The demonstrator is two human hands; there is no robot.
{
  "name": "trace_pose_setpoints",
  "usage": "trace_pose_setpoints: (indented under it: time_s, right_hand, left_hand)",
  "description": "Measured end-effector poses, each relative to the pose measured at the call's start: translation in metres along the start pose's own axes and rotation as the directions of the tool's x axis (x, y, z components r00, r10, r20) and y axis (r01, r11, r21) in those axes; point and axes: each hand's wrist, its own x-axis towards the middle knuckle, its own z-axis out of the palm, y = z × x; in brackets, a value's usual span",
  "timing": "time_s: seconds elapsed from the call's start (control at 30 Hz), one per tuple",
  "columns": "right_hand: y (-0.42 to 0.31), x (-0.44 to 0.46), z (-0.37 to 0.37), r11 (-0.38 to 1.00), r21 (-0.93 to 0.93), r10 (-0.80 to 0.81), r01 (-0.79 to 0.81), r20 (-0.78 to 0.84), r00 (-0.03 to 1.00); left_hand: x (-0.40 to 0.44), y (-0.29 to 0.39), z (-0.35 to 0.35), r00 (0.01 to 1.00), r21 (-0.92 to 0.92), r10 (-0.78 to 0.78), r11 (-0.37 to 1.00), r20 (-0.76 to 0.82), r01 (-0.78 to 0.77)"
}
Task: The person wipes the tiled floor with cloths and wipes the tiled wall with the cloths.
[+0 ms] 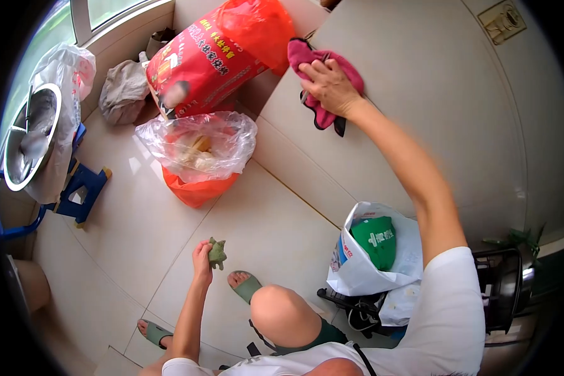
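Up against the pale tiled wall, my right hand (333, 86) has its fingers bent over a pink cloth (352, 74) with black edging. Part of the cloth is hidden under the hand, and a thin grey bar-like piece shows beside the fingers. Low on the left, my left hand (201, 255) pinches a small green crumpled piece (217, 253), which looks like fabric with pointed corners. It hangs above the floor, near a foot in a green slipper (247, 287).
A red printed sack (210, 59) leans in the corner. Before it stands an orange bag (197, 187) with a clear plastic liner. A white bag (373, 281) holds something green. At left, a metal bowl (56, 103) sits above a blue stool (84, 191). A socket (502, 22) is on the wall.
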Motion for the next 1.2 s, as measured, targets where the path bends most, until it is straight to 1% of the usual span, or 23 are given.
trace_pose_setpoints:
  time_s: [0.07, 0.13, 0.17, 0.2, 0.27, 0.3, 0.4, 0.43, 0.47, 0.5, 0.57, 0.63, 0.7, 0.77, 0.8, 0.9, 1.0, 1.03, 1.07, 1.13, 1.2]
  right_hand:
    - [-0.042, 0.004, 0.053, 0.993, 0.106, -0.063, 0.059, 0.034, 0.997]
    - [-0.091, -0.002, 0.106, 0.988, 0.118, -0.105, 0.096, 0.075, 0.992]
    - [-0.114, -0.006, 0.128, 0.979, 0.172, -0.133, 0.11, 0.129, 0.983]
    - [-0.137, -0.012, 0.15, 0.966, 0.229, -0.167, 0.123, 0.184, 0.969]
    - [-0.179, -0.029, 0.196, 0.93, 0.326, -0.226, 0.17, 0.141, 0.964]
    - [-0.198, -0.035, 0.208, 0.916, 0.358, -0.279, 0.18, 0.247, 0.928]
    - [-0.236, -0.049, 0.231, 0.925, 0.339, -0.287, 0.174, 0.318, 0.904]
    - [-0.258, -0.069, 0.255, 0.893, 0.427, -0.307, 0.139, 0.355, 0.883]
    - [-0.278, -0.087, 0.257, 0.907, 0.401, -0.332, 0.13, 0.489, 0.806]
    - [-0.303, -0.114, 0.251, 0.915, 0.381, -0.359, 0.134, 0.615, 0.702]
    - [-0.331, -0.164, 0.245, 0.924, 0.365, -0.352, 0.117, 0.688, 0.635]
    - [-0.357, -0.222, 0.24, 0.955, 0.29, -0.26, 0.068, 0.702, 0.663]
    - [-0.374, -0.269, 0.226, 0.966, 0.255, -0.236, 0.041, 0.803, 0.548]
    - [-0.393, -0.316, 0.223, 0.968, 0.245, -0.242, 0.046, 0.885, 0.398]
    - [-0.392, -0.326, 0.212, 0.969, 0.242, -0.245, 0.049, 0.916, 0.318]
    - [-0.381, -0.347, 0.184, 0.966, 0.218, -0.238, 0.138, 0.959, 0.156]
    - [-0.356, -0.344, 0.16, 0.977, 0.14, -0.178, 0.163, 0.952, 0.249]
    - [-0.341, -0.329, 0.146, 0.976, 0.14, -0.182, 0.167, 0.945, 0.273]
    - [-0.32, -0.302, 0.131, 0.976, 0.136, -0.183, 0.171, 0.937, 0.297]
    - [-0.28, -0.256, 0.12, 0.984, 0.079, -0.147, 0.161, 0.871, 0.468]
    - [-0.237, -0.221, 0.094, 0.993, 0.019, -0.087, 0.117, 0.787, 0.61]
  left_hand:
    - [-0.001, 0.001, -0.015, 0.999, 0.027, -0.003, 1.0, -0.05, 0.004]
    - [-0.005, 0.001, -0.033, 0.993, 0.063, -0.015, 0.998, -0.113, 0.022]
    - [-0.009, 0.003, -0.044, 0.99, 0.095, -0.022, 0.995, -0.141, 0.035]
    - [-0.013, 0.003, -0.054, 0.985, 0.085, -0.012, 0.996, -0.174, 0.027]
    - [-0.022, 0.002, -0.077, 0.97, 0.069, 0.002, 0.997, -0.243, 0.015]
    - [-0.027, -0.002, -0.089, 0.962, 0.063, -0.003, 0.998, -0.272, 0.021]
    - [-0.038, -0.009, -0.114, 0.945, 0.047, -0.011, 0.998, -0.327, 0.028]
    - [-0.043, -0.011, -0.12, 0.94, 0.035, -0.021, 0.999, -0.341, 0.035]
    - [-0.046, -0.011, -0.126, 0.935, 0.027, -0.032, 0.999, -0.354, 0.045]
    - [-0.058, -0.004, -0.123, 0.92, 0.034, -0.104, 0.991, -0.377, 0.126]
    - [-0.062, -0.005, -0.123, 0.923, 0.026, -0.088, 0.994, -0.374, 0.106]
    - [-0.066, -0.005, -0.124, 0.927, 0.023, -0.078, 0.995, -0.366, 0.093]
    - [-0.073, -0.003, -0.124, 0.935, 0.022, -0.089, 0.994, -0.343, 0.103]
    - [-0.078, 0.002, -0.123, 0.939, 0.023, -0.08, 0.995, -0.334, 0.094]
    - [-0.082, 0.003, -0.123, 0.94, 0.023, -0.078, 0.996, -0.331, 0.091]
    - [-0.087, 0.006, -0.129, 0.956, 0.029, -0.028, 0.999, -0.293, 0.038]
    - [-0.092, 0.017, -0.125, 0.962, 0.011, 0.002, 1.0, -0.273, 0.001]
    - [-0.089, 0.014, -0.126, 0.953, -0.002, 0.028, 1.0, -0.3, -0.03]
    - [-0.088, 0.016, -0.121, 0.961, 0.004, 0.043, 0.999, -0.275, -0.044]
    - [-0.078, 0.022, -0.102, 0.969, 0.011, 0.088, 0.996, -0.23, -0.088]
    - [-0.073, 0.03, -0.083, 0.988, 0.04, 0.089, 0.996, -0.127, -0.085]
